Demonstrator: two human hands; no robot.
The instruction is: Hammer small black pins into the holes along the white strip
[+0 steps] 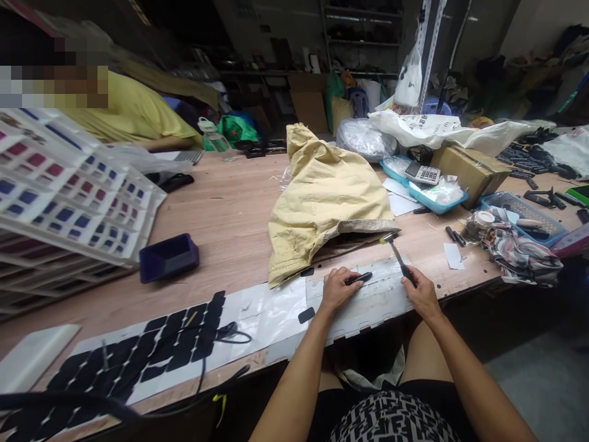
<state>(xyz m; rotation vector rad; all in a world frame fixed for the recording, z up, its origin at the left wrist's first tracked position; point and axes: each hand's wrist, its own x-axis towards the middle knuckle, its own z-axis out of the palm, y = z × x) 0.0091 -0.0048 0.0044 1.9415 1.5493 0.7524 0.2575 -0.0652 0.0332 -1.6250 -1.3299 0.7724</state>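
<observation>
My left hand is closed on a small black rod-shaped piece, which lies low over the pale work strip at the table's front edge. In my right hand is a hammer, gripped by its dark handle. The hammer's head points away from me, to the right of the black piece and close to the mouth of a yellow cloth sack. My left fingers partly cover the black piece, so its exact kind does not show.
Black flat pieces lie in rows on white sheeting to the left, with a dark cable across them. A purple tray and white plastic crates stand beyond. Rightward are blue baskets, a calculator and a cardboard box. A person in yellow sits far left.
</observation>
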